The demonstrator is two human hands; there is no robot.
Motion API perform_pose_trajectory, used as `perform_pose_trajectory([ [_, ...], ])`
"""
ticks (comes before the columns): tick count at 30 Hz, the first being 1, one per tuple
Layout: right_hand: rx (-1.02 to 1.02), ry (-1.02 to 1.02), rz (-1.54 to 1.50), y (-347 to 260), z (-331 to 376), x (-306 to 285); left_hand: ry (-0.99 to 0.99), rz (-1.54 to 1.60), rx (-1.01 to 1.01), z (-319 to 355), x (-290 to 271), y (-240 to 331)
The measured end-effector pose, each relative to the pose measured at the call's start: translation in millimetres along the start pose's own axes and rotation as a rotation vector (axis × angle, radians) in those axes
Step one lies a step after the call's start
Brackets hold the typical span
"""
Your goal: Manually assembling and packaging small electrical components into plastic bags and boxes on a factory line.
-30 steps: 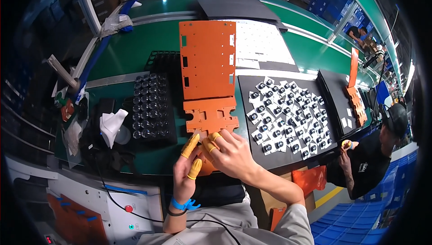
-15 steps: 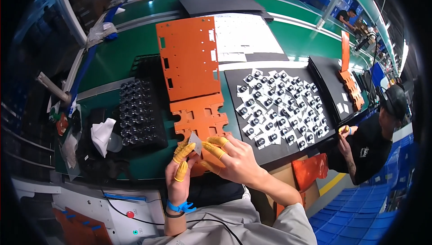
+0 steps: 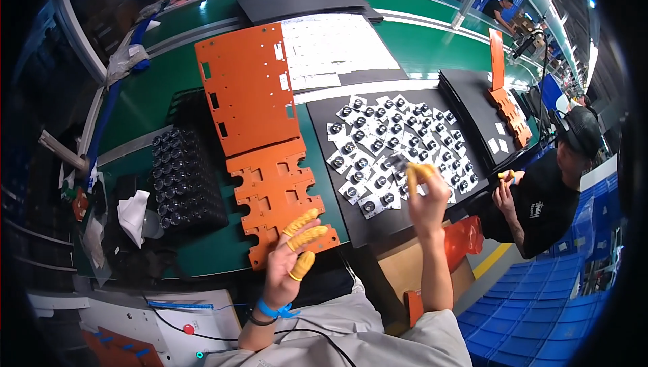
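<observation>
My left hand (image 3: 281,274) hovers over the near end of the orange fixture plate (image 3: 273,195), its fingers in yellow finger cots stretched apart and nothing between them. Over to the right, my right hand (image 3: 427,202) is closed in a pinch, also in yellow cots. At its fingertips is a small square plate (image 3: 398,163), smeared by motion, so its details are lost. Beneath it, several small white square plates with round black lens-like parts (image 3: 368,206) lie spread on a black foam sheet (image 3: 331,134).
Left of the fixture's upright orange panel (image 3: 250,90) stands a black tray (image 3: 209,208) of round glossy parts, with a crumpled white cloth (image 3: 133,215) beside it. White sheets (image 3: 337,43) lie behind. At right, a person (image 3: 540,198) works near another orange fixture (image 3: 509,114).
My hands have parted. The right one has moved from above the orange fixture to the spread plates, taking the small plate along; the left has let go and opened. The view has shifted right.
</observation>
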State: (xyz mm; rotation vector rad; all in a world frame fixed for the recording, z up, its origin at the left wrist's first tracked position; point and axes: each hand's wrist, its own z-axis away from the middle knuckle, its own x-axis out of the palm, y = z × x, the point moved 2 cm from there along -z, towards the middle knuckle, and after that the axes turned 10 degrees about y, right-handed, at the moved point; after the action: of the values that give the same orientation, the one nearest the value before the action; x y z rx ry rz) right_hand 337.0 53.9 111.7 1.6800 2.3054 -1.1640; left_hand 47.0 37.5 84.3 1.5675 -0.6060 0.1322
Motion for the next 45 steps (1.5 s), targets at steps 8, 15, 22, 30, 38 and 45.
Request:
perform_pose_trajectory([
  [8,0.342,0.080,0.166,100,-8,-19,0.119,-0.110,0.031,-4,-37,-8],
  [15,0.174,-0.025,0.413,87,-14,4,0.132,-0.073,0.036,-6,-43,-9],
  [22,0.073,0.011,0.477,94,-18,7,0.133,-0.015,0.044,-6,-46,-11],
  [30,0.067,0.007,0.461,101,-24,11,0.151,-0.011,0.042,-5,-47,-12],
  [38,0.048,-0.096,0.450,92,-25,4,0.160,0.008,0.057,-1,-52,-12],
  [45,0.013,-0.136,0.518,91,-24,4,0.147,-0.014,0.065,0,-49,-9],
])
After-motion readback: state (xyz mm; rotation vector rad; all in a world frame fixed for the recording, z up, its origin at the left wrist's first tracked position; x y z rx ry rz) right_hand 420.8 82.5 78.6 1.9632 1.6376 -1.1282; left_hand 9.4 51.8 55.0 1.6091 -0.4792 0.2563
